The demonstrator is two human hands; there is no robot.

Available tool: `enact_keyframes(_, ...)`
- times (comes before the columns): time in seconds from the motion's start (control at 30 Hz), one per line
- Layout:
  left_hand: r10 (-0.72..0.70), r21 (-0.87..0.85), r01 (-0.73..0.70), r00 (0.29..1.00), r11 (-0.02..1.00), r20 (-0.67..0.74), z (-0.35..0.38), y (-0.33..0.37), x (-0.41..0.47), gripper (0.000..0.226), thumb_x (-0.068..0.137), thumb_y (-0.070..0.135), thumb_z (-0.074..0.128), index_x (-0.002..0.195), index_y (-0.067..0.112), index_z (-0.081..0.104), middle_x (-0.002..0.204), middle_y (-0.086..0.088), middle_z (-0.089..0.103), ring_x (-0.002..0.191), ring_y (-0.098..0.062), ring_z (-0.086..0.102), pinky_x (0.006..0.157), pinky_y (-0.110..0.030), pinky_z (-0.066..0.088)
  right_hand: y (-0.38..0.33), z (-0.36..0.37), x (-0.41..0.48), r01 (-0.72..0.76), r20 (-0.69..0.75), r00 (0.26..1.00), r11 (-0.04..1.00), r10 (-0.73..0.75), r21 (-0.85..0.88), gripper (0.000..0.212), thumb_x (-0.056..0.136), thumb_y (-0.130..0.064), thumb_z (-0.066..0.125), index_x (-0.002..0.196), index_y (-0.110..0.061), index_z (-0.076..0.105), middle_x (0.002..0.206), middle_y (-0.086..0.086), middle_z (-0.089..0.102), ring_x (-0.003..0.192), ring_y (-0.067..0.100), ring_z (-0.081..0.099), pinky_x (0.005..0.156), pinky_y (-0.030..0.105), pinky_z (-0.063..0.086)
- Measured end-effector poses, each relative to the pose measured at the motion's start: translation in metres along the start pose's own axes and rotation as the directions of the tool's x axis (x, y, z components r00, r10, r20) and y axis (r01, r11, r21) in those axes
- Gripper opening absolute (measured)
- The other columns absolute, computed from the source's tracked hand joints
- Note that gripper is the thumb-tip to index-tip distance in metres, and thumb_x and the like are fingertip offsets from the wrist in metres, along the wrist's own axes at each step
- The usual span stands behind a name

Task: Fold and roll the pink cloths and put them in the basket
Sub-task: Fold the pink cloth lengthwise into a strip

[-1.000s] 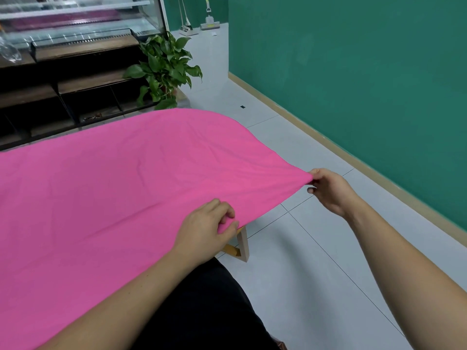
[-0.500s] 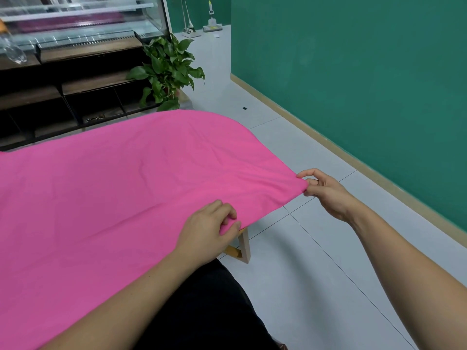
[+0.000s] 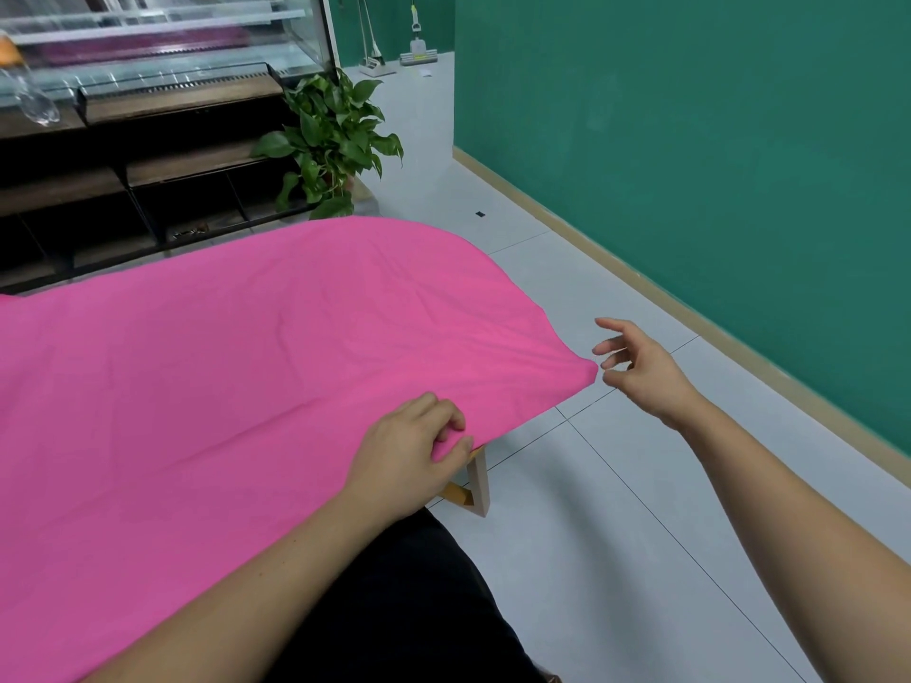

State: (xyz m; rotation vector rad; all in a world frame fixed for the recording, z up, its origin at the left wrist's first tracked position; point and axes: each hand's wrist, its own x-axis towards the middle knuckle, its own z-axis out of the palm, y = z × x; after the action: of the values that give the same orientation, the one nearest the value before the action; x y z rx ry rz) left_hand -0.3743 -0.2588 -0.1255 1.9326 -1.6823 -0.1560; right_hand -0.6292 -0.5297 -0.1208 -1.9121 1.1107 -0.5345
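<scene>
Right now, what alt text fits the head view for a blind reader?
A left hand pinches the near edge of a pink cloth spread flat; the right hand is open beside its corner. A plant stands beyond.

The pink cloth (image 3: 246, 386) hides the surface beneath it, all but one wooden leg (image 3: 479, 478), and runs off the left edge. My right fingers (image 3: 618, 328), beside its corner, are blurred.
</scene>
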Motion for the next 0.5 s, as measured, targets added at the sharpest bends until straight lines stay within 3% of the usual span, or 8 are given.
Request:
enact_keyframes(0.13,-0.006,-0.003,0.006,1.000,1.000,0.000,0.000,0.000,0.000,0.014,0.093,0.044,0.065,0.101,0.033,0.063,0.089,0.020,0.049,0.081,-0.002,0.051,0.068,-0.024,0.043,0.007,0.013,-0.007,-0.092,0.124,0.988,0.995,0.088,0.027,0.081,0.084,0.007,0.072,0.148,-0.036,0.047,0.124,0.001,0.066,0.117,0.014,0.063,0.082,0.034,0.059)
enact_keyframes(0.23,-0.004,-0.005,0.004,1.000,1.000,0.005,-0.001,0.001,0.000,0.018,0.090,0.047,0.063,0.101,0.033,0.063,0.089,0.019,0.050,0.081,-0.001,0.050,0.068,-0.024,0.043,0.007,0.026,-0.008,-0.155,0.144,0.980,0.979,0.135,0.136,0.075,0.087,0.002,0.075,0.147,-0.035,0.048,0.114,0.002,0.073,0.108,0.013,0.069,0.085,0.026,0.052)
enact_keyframes(0.33,0.020,-0.005,-0.020,1.000,1.000,0.015,-0.002,0.001,0.000,0.021,0.087,0.046,0.067,0.103,0.032,0.064,0.090,0.018,0.050,0.083,-0.002,0.050,0.070,-0.024,0.042,0.005,0.033,-0.004,-0.203,0.136,0.975,0.952,0.175,0.227,0.066,0.089,0.004,0.073,0.143,-0.030,0.054,0.103,0.001,0.079,0.097,0.016,0.075,0.096,0.032,0.051)
enact_keyframes(0.4,0.034,-0.003,-0.034,0.999,0.999,0.024,-0.001,0.001,0.000,0.024,0.087,0.048,0.069,0.104,0.033,0.063,0.090,0.018,0.050,0.084,-0.003,0.050,0.073,-0.024,0.041,0.003,0.028,-0.002,-0.198,0.114,0.979,0.936,0.171,0.291,0.058,0.090,0.005,0.069,0.138,-0.027,0.061,0.103,0.005,0.080,0.100,0.020,0.074,0.109,0.039,0.046)
enact_keyframes(0.5,0.056,0.001,-0.056,0.997,0.998,0.045,0.000,0.001,0.000,0.030,0.086,0.053,0.072,0.107,0.034,0.063,0.091,0.018,0.050,0.086,-0.002,0.048,0.076,-0.023,0.039,0.000,0.014,-0.002,-0.131,0.128,0.987,0.930,0.092,0.345,0.045,0.091,0.006,0.060,0.127,-0.019,0.070,0.109,0.007,0.079,0.102,0.021,0.069,0.108,0.040,0.044)
